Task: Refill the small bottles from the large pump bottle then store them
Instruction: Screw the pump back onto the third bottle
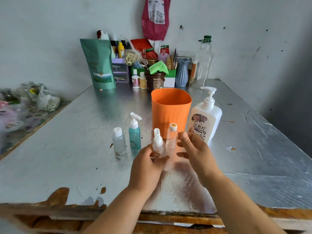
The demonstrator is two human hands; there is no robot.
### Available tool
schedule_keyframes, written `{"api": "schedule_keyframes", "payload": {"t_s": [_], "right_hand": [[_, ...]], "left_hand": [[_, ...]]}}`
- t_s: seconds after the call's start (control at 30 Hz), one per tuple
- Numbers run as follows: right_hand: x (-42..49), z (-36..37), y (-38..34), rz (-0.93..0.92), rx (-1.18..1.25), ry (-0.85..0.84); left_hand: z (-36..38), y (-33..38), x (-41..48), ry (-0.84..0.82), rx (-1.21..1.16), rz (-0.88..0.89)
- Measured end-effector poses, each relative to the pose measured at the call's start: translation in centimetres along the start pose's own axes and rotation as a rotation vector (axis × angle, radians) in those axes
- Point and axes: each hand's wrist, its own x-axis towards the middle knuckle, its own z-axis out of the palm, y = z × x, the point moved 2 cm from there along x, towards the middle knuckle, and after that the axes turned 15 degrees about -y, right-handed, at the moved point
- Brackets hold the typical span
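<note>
The grip of the left hand (pixel 148 168) is closed round the lower body of a small clear spray bottle (pixel 157 142), held upright just above the near middle of the surface (pixel 76 149). The right hand (pixel 194 152) sits just right of a second clear bottle with a cream cap (pixel 171 134), fingers spread and loosely bent. Motion blur makes it impossible to tell whether they grasp that bottle or only hover beside it.

Two more small bottles stand to the left, a teal pump bottle (pixel 134 134) and a frosted flip-top bottle (pixel 119 141). The large pump bottle (pixel 205 119) stands to the right, with an orange tub (pixel 170 108) just behind the hands.

The small bottles look like thin, light plastic, easy to tip and likely slick once soapy. They are probably best taken round the body while the other hand twists the top. The large bottle looks heavier and stiff. Its base would want steadying while the pump head is pressed.

The held bottle's base is hidden by fingers, and its fill level cannot be read. The tub's inside is also out of sight.
</note>
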Motion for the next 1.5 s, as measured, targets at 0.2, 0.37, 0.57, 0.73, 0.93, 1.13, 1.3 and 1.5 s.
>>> {"api": "schedule_keyframes", "payload": {"t_s": [0.2, 0.37, 0.57, 0.73, 0.93, 1.13, 1.3, 1.5], "right_hand": [[0.4, -1.8, 2.4, 0.098, -0.123, 0.143], [0.5, -2.0, 3.3, 0.068, -0.243, 0.152], [0.9, -1.4, 3.9, 0.102, -0.451, 0.109], [0.9, -1.2, 3.9, 0.109, -0.554, 0.101], [0.8, -1.2, 4.0, 0.103, -0.587, 0.102], [0.8, -1.2, 4.0, 0.082, -0.608, 0.105], [0.8, -1.2, 4.0, 0.073, -0.605, 0.108], [0.7, -1.3, 4.0, 0.076, -0.585, 0.106]], "left_hand": [[-1.4, -0.5, -0.1, 0.127, 0.110, -0.081], [-4.3, -1.6, -0.9, 0.211, 0.206, -0.156], [-6.4, -2.8, -2.0, 0.267, 0.236, -0.203], [-6.9, -3.5, -1.9, 0.318, 0.277, -0.185], [-7.3, -3.7, -0.6, 0.333, 0.274, -0.185], [-7.0, -3.2, 1.4, 0.305, 0.257, -0.180], [-6.4, -3.0, 3.3, 0.310, 0.270, -0.199], [-6.0, -2.7, 4.6, 0.307, 0.288, -0.213]]}}
